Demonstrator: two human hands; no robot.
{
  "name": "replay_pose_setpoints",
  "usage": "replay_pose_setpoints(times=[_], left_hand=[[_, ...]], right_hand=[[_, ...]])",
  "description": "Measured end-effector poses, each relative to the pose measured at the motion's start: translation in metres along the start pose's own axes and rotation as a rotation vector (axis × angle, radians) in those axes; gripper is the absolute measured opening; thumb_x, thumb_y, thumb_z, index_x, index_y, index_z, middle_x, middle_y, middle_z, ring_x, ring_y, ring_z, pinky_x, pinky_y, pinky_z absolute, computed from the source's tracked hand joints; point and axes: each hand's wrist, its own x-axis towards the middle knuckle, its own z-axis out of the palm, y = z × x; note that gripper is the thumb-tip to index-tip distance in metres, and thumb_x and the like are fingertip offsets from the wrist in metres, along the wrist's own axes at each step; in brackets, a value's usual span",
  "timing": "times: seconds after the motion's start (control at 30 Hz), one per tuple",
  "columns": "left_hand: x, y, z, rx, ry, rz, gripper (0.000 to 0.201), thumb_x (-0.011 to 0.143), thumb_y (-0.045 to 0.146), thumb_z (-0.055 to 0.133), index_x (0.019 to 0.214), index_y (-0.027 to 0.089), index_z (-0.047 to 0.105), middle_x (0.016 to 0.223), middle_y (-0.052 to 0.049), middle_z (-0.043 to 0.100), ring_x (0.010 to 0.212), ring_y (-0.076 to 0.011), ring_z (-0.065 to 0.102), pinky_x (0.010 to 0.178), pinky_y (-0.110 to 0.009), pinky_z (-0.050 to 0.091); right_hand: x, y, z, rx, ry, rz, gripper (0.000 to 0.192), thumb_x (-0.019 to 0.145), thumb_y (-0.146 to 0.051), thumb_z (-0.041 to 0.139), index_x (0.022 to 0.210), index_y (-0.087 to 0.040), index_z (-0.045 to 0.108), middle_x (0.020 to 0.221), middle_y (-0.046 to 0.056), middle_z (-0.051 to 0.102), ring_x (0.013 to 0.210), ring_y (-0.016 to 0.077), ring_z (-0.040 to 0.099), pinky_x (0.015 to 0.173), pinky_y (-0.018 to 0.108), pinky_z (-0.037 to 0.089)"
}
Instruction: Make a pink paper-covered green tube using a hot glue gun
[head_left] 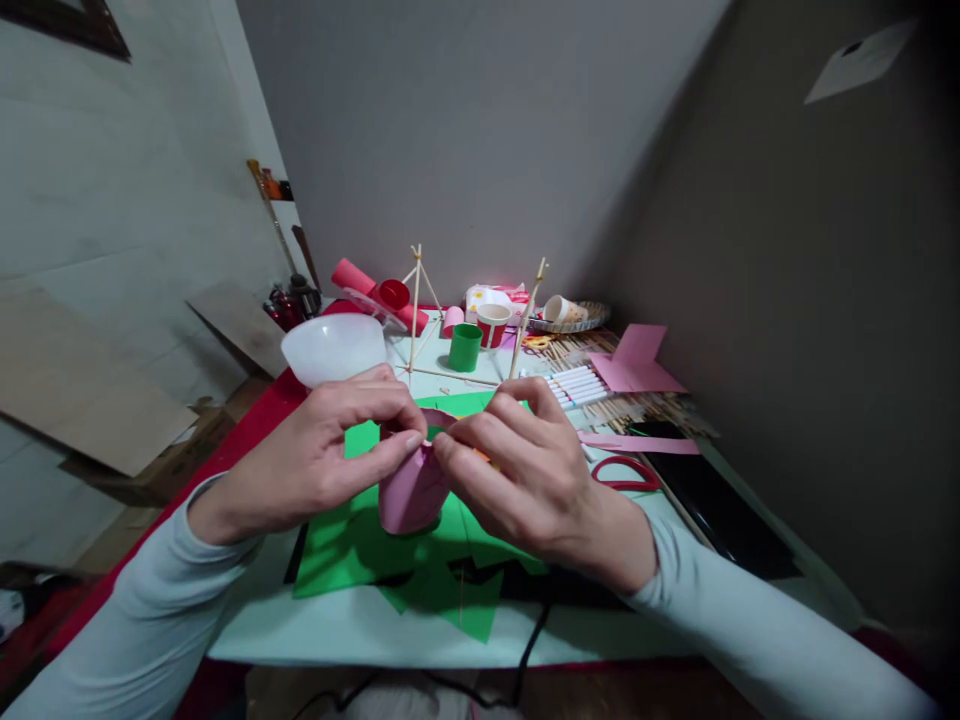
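Note:
A pink paper cylinder [411, 492] stands over green paper [337, 555] in front of me. My left hand [349, 440] pinches its upper rim between thumb and forefinger. From the other side, my right hand [517, 465] has its fingertips closed at the same spot on the rim; whether a small piece is between them I cannot make out. Both hands nearly meet there, and the right one hides part of the cylinder. Cut pieces with jagged edges lie at the near side of the green paper. Red-handled scissors [626, 474] lie right of my right hand.
Behind the hands stand a stick frame [415, 310], a green paper cylinder [466, 347] and a red-and-white cup [493, 325]. A white bowl [334, 347] is at the left. Markers [576, 385], pink paper [637, 365], many thin sticks and a black flat object [720, 500] lie right.

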Motion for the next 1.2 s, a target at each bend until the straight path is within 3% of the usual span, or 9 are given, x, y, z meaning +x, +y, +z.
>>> replay_pose_setpoints(times=[0.17,0.33,0.7,0.97,1.2], left_hand=[[0.001,-0.01,0.008,-0.056,-0.058,0.04,0.019,0.097,0.01,0.055,0.084,0.019,0.065,0.076,0.001,0.06,0.079,-0.0155,0.053,0.073,-0.028,0.044],[0.002,-0.013,0.017,-0.039,-0.068,0.07,0.017,0.096,0.007,0.057,0.09,0.02,0.066,0.079,0.0,0.063,0.082,-0.0168,0.051,0.075,-0.031,0.042],[0.004,-0.013,0.023,0.047,-0.08,0.089,0.014,0.095,0.007,0.059,0.091,0.019,0.064,0.078,0.0,0.064,0.081,-0.0171,0.052,0.075,-0.033,0.044],[0.005,-0.017,0.025,0.001,-0.076,0.074,0.013,0.095,0.01,0.059,0.09,0.02,0.066,0.078,0.0,0.065,0.08,-0.0178,0.054,0.075,-0.033,0.044],[0.005,-0.021,0.024,-0.082,-0.051,0.054,0.013,0.097,0.018,0.063,0.086,0.022,0.069,0.076,0.001,0.068,0.074,-0.0178,0.06,0.077,-0.035,0.045]], right_hand=[[-0.004,0.013,-0.011,0.429,-0.225,0.323,0.022,0.104,-0.03,0.058,0.1,-0.016,0.074,0.084,0.004,0.069,0.082,0.0191,0.053,0.08,0.038,0.04],[-0.01,0.022,-0.013,0.636,-0.326,0.452,0.027,0.108,-0.034,0.055,0.099,-0.016,0.074,0.089,0.004,0.07,0.087,0.0178,0.056,0.085,0.035,0.041],[-0.017,0.024,-0.005,0.869,-0.45,0.675,0.029,0.105,-0.037,0.06,0.093,-0.014,0.073,0.086,0.003,0.071,0.085,0.0168,0.056,0.078,0.031,0.04],[-0.017,0.018,0.002,0.906,-0.368,0.706,0.014,0.098,-0.023,0.066,0.089,-0.013,0.069,0.085,0.0,0.066,0.081,0.0126,0.056,0.077,0.027,0.041],[-0.016,0.014,-0.003,0.877,-0.299,0.698,0.017,0.099,-0.023,0.067,0.086,-0.012,0.07,0.081,-0.001,0.066,0.077,0.0112,0.055,0.077,0.027,0.041]])
